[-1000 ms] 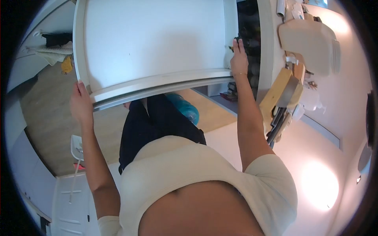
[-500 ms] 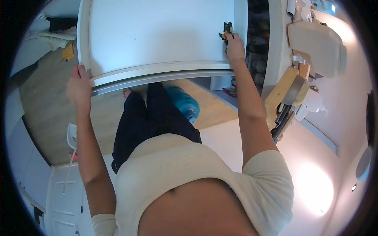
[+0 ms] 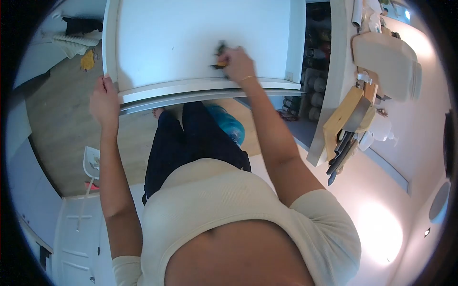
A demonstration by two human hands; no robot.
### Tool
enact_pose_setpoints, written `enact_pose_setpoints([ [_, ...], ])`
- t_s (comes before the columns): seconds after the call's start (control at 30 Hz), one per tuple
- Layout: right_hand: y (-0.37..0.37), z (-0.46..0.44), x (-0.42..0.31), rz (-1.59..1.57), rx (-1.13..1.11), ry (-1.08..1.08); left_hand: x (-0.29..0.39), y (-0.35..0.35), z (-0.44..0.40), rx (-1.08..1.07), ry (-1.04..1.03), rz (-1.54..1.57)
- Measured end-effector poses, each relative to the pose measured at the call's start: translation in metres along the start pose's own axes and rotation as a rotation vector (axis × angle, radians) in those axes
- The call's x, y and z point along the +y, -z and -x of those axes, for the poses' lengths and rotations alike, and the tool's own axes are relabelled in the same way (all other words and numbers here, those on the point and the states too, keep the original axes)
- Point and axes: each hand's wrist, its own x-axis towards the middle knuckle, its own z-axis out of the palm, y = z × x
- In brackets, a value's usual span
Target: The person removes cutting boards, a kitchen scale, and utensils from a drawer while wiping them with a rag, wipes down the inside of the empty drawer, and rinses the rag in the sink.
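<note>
A white pulled-out drawer point(image 3: 191, 86) spans the upper middle of the head view, with a grey metal strip along its front edge. My left hand point(image 3: 105, 102) is closed around the drawer's front left corner. Inside the drawer, toward the front and right of its middle, my right hand point(image 3: 237, 64) grips a small dark, crumpled-looking item with a yellow-orange patch point(image 3: 220, 61). Motion blurs that item, and my fingers cover part of it, so its kind does not show.
A blue water jug point(image 3: 226, 125) lies on the floor by my legs. Right of the drawer are dark shelves with jars point(image 3: 316, 62), then a wooden knife block point(image 3: 341, 117) and a cream container point(image 3: 386, 64). A white dustpan point(image 3: 91, 162) is at left.
My right hand has moved left across the drawer with the dark and yellow item, away from its right side. My left hand stays on the corner; the whole view has shifted slightly.
</note>
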Motion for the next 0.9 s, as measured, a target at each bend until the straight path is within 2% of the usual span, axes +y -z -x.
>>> enact_pose_setpoints([
  [0.07,-0.008,0.001,-0.038,-0.152,0.000,0.111,0.002,0.002,0.002,0.001,0.024,0.050],
  [0.1,-0.008,-0.002,-0.035,-0.159,0.009,0.109,0.005,0.006,0.001,0.007,0.015,0.047],
  [0.17,-0.006,-0.012,-0.025,-0.503,0.198,0.271,0.010,0.012,0.003,-0.043,0.046,-0.011],
  [0.2,0.015,-0.016,-0.012,-0.461,0.213,0.136,0.010,0.012,0.003,-0.034,0.056,-0.019],
  [0.23,0.029,-0.023,0.019,-0.565,0.266,0.111,0.009,0.010,0.003,-0.023,0.039,0.000],
  [0.33,0.089,-0.028,0.093,-0.241,0.408,-0.180,0.002,0.006,0.002,0.004,-0.001,0.006],
  [0.4,0.081,-0.046,0.145,0.031,0.465,-0.347,0.000,0.002,0.000,0.022,-0.021,-0.001],
  [0.47,0.064,-0.053,0.138,0.087,0.408,-0.299,-0.005,-0.002,-0.003,0.025,-0.059,0.017],
  [0.5,0.051,-0.058,0.132,0.138,0.487,-0.249,-0.006,-0.003,-0.003,0.028,-0.064,0.017],
  [0.57,0.034,-0.063,0.098,0.000,0.542,-0.196,-0.005,-0.006,-0.002,0.058,-0.053,0.089],
  [0.63,0.004,-0.068,0.051,-0.120,0.599,0.137,0.001,-0.003,-0.001,0.028,0.002,0.063],
  [0.7,-0.032,-0.063,-0.003,-0.016,0.409,0.224,0.004,0.000,0.002,0.009,0.062,0.035],
  [0.73,-0.024,-0.043,-0.035,-0.216,0.369,0.364,0.001,0.001,0.001,0.005,0.025,0.008],
  [0.77,-0.018,-0.033,-0.055,-0.235,0.208,0.364,-0.001,0.003,-0.001,0.005,-0.014,-0.021],
  [0.8,-0.018,-0.027,-0.063,-0.385,0.149,0.301,0.001,0.004,-0.002,0.021,-0.017,-0.023],
  [0.87,-0.006,-0.031,-0.046,-0.609,0.158,0.314,0.002,0.004,0.001,0.021,0.007,0.012],
  [0.9,0.012,-0.035,-0.035,-0.672,0.195,0.207,0.001,0.003,0.000,0.028,0.009,0.012],
])
